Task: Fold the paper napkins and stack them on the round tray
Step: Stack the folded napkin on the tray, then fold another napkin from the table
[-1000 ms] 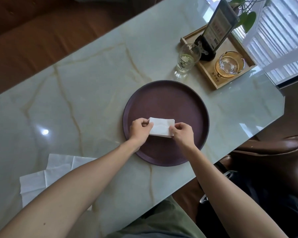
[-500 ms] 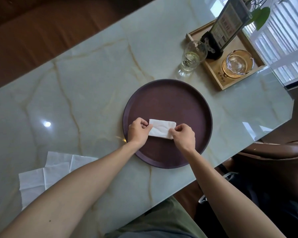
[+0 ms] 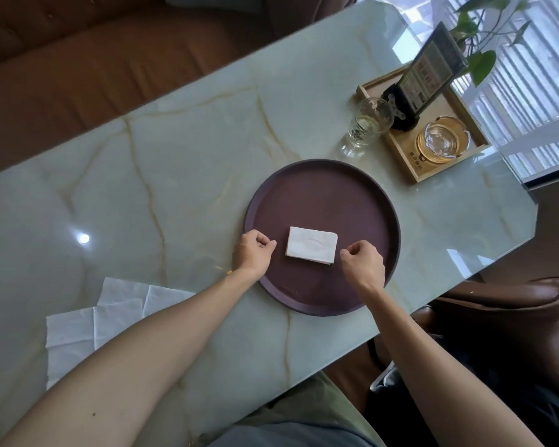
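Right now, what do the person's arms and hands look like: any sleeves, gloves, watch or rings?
Both are bare: the left hand and right hand wear no gloves, and no ring, watch or bracelet shows. No sleeve covers either forearm in view. A small spot marks the left forearm.

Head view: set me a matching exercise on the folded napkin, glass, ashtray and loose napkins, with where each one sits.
1 folded napkin
2 drinking glass
3 glass ashtray
4 unfolded napkins

A in the wooden tray
B on the round purple tray
C flat on the table, far left
D on the table beside the wooden tray

Pairs: 1-B, 2-D, 3-A, 4-C.
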The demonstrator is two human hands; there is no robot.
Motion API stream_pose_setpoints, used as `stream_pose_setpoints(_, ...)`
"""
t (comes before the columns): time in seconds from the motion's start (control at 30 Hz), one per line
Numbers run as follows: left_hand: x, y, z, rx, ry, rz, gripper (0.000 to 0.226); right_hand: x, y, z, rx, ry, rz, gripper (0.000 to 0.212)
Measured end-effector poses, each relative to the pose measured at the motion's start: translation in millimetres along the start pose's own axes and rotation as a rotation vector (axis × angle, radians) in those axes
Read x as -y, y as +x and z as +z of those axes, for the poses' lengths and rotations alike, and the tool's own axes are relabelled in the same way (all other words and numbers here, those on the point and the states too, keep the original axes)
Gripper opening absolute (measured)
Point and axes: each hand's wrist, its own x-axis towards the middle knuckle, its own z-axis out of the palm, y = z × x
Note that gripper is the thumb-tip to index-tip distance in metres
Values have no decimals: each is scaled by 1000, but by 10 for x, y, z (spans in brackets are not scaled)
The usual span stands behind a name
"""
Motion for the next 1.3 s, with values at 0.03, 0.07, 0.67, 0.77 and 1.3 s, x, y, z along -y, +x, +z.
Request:
stream_pose_setpoints(0.03, 38, -31, -92, -6, -4, 1, 25, 29, -42, -1, 12, 11, -18, 11)
stream_pose_setpoints(0.07, 77, -61, -191, -17, -7, 5, 22, 71, -89, 10, 25, 28, -43, 11)
stream_pose_setpoints(0.67, 1849, -682, -2056, -160, -254, -212, 55, 1215, -1464, 1526, 464, -219, -549, 44)
stream_pose_setpoints(0.77, 2200, -815, -2183, -164, -290, -257, 60, 1241, -1685, 1825, 542, -319, -597, 57)
stream_pose_setpoints(1.3, 3308, -913, -2591, -391, 101, -322, 78, 1318, -2472, 2933, 589, -450, -633, 49)
